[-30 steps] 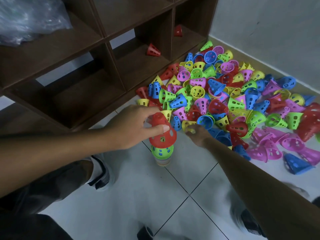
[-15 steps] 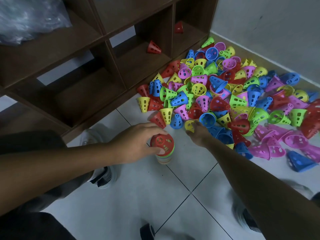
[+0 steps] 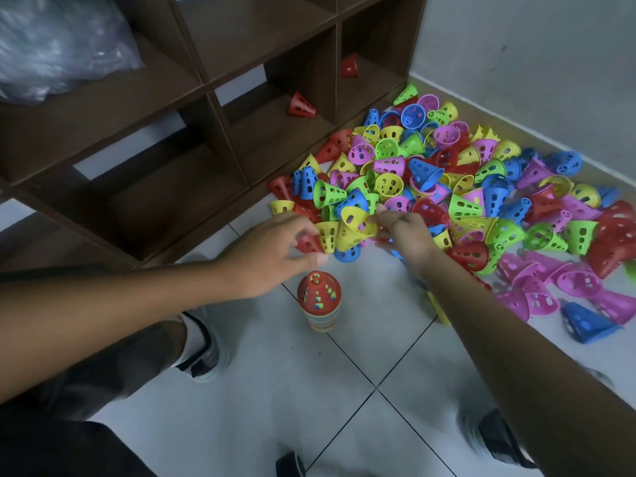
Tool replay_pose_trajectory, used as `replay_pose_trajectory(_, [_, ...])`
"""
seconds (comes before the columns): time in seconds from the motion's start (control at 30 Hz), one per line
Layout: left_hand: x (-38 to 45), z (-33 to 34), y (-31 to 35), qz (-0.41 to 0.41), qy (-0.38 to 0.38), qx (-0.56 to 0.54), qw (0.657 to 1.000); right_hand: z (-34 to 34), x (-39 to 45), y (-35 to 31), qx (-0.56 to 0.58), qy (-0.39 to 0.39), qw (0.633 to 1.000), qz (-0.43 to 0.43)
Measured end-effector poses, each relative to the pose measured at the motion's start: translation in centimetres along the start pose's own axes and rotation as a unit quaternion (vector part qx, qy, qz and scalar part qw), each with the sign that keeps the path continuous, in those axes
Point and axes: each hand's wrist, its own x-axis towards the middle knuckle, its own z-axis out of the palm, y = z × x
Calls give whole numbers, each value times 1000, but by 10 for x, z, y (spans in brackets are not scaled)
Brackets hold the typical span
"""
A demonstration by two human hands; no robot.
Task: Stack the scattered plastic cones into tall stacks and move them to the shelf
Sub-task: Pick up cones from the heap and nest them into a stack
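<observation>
A short stack of nested cones (image 3: 319, 297), topped by a red one, stands on the white floor tiles. Just beyond it lies a big pile of loose cones (image 3: 464, 194) in red, yellow, green, blue and pink. My left hand (image 3: 272, 253) reaches over the pile's near edge, fingers and thumb spread either side of a small red cone (image 3: 307, 244) and a yellow cone (image 3: 327, 235). My right hand (image 3: 402, 232) pinches the rim of another yellow cone (image 3: 356, 228) and holds it tilted above the pile. The brown shelf (image 3: 227, 139) stands at the left.
Two red cones (image 3: 302, 105) (image 3: 349, 65) sit in the shelf's lower compartments. A clear plastic bag (image 3: 51, 46) lies on an upper shelf. A grey wall (image 3: 533, 63) closes off the pile at the right. My shoes (image 3: 203, 349) (image 3: 495, 438) flank the stack.
My left hand pressed the red cone onto the stack, let go and moved up to the pile's edge. My right hand lifted a yellow cone out of the pile.
</observation>
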Motion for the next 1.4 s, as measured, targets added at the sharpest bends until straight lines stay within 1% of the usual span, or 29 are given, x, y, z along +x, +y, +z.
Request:
replay_pose_trajectory(0.1, [12,-5,3,-15,70,-7,997,-1,-16,-27,38,-38,998,-14])
replay_pose_trajectory(0.17, [17,-10,6,-21,96,-37,995,1,-27,-45,50,-73,996,-26])
replay_pose_trajectory(0.37, [25,-22,17,-20,75,-146,986,8,-46,-81,69,-143,985,-67])
replay_pose_trajectory(0.43, [25,-24,18,-13,71,-146,987,8,-49,-86,68,-161,982,-69])
replay_pose_trajectory(0.53, [25,-28,19,-21,76,-113,990,-3,-47,-84,65,-177,980,-56])
replay_pose_trajectory(0.6, [24,-31,21,-29,67,-93,993,-19,-42,-79,41,-159,985,-46])
replay_pose_trajectory(0.7, [18,-35,26,-24,50,-70,996,-49,-30,-64,-9,-102,994,-24])
replay_pose_trajectory(0.83, [10,-42,30,1,12,-2,1000,-82,-9,-30,-87,-19,996,27])
replay_pose_trajectory(0.9, [7,-43,30,11,18,47,999,-94,0,-10,-113,12,992,60])
replay_pose_trajectory(0.97, [4,-41,29,4,23,76,997,-104,6,11,-150,32,982,106])
replay_pose_trajectory(1.03, [3,-36,28,11,11,89,996,-110,6,32,-226,3,961,161])
replay_pose_trajectory(1.1, [3,-29,27,28,-9,99,995,-112,2,51,-297,-26,934,197])
replay_pose_trajectory(1.17, [3,-21,25,38,-23,114,993,-113,-3,67,-335,-29,919,204])
replay_pose_trajectory(1.27, [3,-9,18,26,-37,132,990,-113,-9,82,-405,-68,891,193])
replay_pose_trajectory(1.33, [4,-2,13,17,-50,142,989,-115,-11,89,-428,-61,882,187])
replay_pose_trajectory(1.4, [4,4,11,10,-67,147,987,-119,-10,96,-481,-46,859,166])
